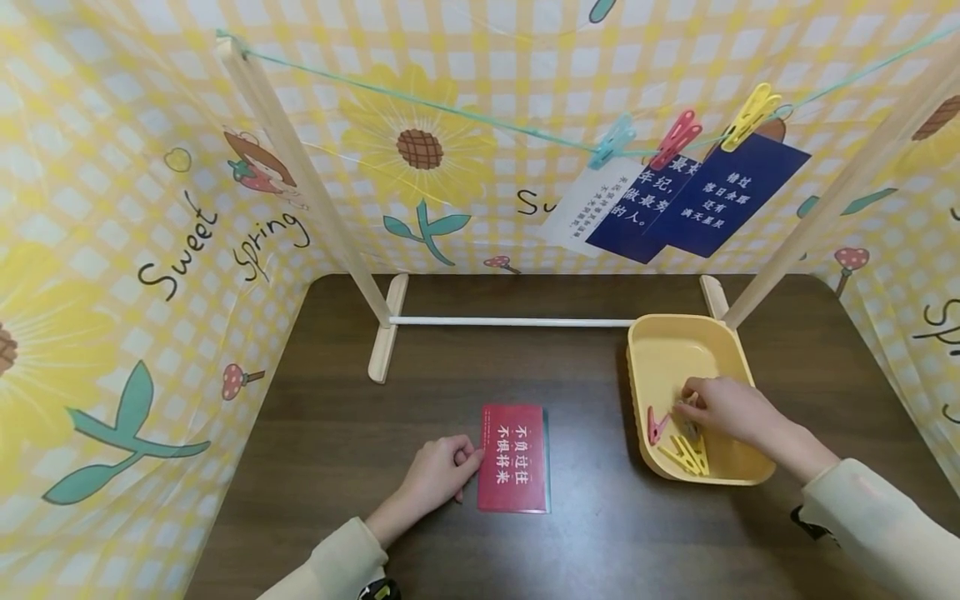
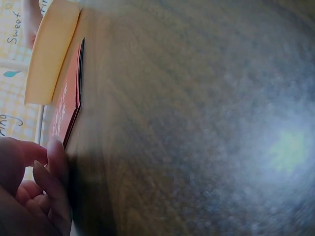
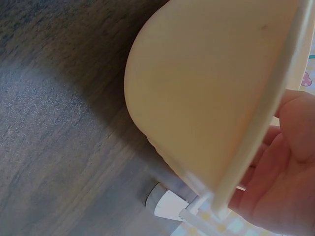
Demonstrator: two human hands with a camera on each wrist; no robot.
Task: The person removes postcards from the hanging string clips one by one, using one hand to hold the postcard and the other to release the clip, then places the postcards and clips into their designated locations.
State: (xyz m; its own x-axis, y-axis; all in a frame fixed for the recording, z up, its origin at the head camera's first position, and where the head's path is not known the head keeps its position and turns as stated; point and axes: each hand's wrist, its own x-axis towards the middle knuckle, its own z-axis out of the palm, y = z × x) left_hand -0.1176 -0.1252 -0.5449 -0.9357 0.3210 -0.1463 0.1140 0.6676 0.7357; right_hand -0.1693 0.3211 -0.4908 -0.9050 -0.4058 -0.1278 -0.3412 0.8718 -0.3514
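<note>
My left hand (image 1: 438, 471) rests on the table with loosely curled fingers, fingertips right at the left edge of a small stack of cards (image 1: 513, 458). The top card is red with white writing, and a teal edge shows beneath it. In the left wrist view, a fingertip (image 2: 56, 142) meets the stack's near end. My right hand (image 1: 727, 408) reaches into a yellow plastic basket (image 1: 690, 329), fingers pointing down beside a pink clothespin (image 1: 657, 425) and several yellow clothespins (image 1: 686, 456). The basket's wall (image 3: 197, 98) hides those fingertips in the right wrist view; I cannot tell whether they pinch a clothespin.
A wooden stand (image 1: 300, 179) carries a green cord (image 1: 420, 102) across the back. Blue (image 1: 613, 142), red (image 1: 677, 139) and yellow (image 1: 750, 117) clothespins hold cards (image 1: 738, 196) toward its right. A white bar (image 1: 510, 322) joins the feet behind the basket. Patterned cloth surrounds the table.
</note>
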